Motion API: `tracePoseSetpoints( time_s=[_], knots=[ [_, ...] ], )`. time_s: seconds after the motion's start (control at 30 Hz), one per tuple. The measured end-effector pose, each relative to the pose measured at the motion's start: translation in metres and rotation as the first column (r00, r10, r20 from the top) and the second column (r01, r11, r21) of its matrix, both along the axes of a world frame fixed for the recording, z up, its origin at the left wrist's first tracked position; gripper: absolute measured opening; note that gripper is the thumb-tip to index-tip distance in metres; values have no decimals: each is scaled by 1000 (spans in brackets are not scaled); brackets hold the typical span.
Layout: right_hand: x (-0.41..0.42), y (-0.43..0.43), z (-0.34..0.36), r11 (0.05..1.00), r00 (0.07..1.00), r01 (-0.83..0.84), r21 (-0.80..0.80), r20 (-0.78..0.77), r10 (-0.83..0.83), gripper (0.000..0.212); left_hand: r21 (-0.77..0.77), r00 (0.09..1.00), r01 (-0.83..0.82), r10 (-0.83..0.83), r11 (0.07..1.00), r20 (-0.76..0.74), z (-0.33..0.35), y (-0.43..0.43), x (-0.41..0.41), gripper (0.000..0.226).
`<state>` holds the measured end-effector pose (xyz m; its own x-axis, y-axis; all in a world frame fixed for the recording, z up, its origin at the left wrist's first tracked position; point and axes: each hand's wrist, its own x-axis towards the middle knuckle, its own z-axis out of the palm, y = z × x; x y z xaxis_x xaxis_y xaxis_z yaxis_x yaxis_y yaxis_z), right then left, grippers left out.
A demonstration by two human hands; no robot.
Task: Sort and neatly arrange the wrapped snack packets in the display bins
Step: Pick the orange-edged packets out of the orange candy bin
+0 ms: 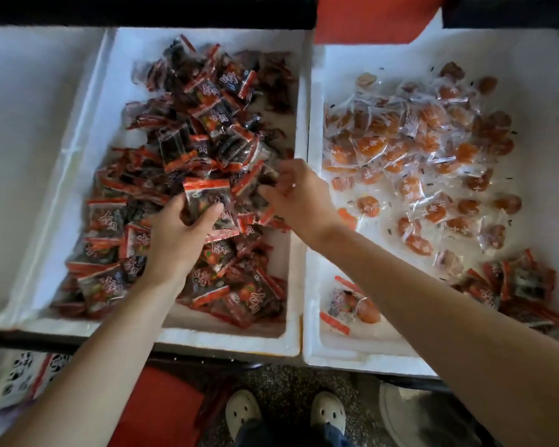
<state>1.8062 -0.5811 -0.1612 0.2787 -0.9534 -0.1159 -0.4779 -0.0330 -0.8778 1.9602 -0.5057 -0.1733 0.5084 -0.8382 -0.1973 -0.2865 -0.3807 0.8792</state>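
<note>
Dark, red-edged plastic snack packet (207, 199): gripped by left hand (178, 235) above white foam bin (123, 91) (heaped alike). Right hand (296, 195): curled, grasp cannot be told.

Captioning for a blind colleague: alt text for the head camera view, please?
A person's left hand grips a dark, red-edged snack packet above a white foam bin heaped with them; the right hand is beside it. The neighbouring bin holds clear-wrapped orange sweets.
</note>
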Motion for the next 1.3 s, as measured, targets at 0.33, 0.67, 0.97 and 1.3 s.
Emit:
tracePoseSetpoints(
  time_s=[0.33, 0.67, 0.97, 1.3],
  knots=[
    [15, 5, -6, 958, 969, -232, -171, -130, 211, 44, -21, 891, -52, 56, 998, 450, 18, -13, 42, 57],
    [-209, 51, -51, 1000, 887, 11, 24, -463, 1, 39, -81, 776, 579, -518, 811, 359, -17, 30, -112, 34],
    [-296, 63, -77, 968, 760, -33, 250, -623, 187, 84, 495, 693, 540, -694, 680, 198, -68, 33, -189, 55],
    [-298, 67, -76, 985, 831, -33, 172, -543, 122, 43, 586, 685, 433, -673, 685, 280, -84, 33, -196, 65]
  ],
)
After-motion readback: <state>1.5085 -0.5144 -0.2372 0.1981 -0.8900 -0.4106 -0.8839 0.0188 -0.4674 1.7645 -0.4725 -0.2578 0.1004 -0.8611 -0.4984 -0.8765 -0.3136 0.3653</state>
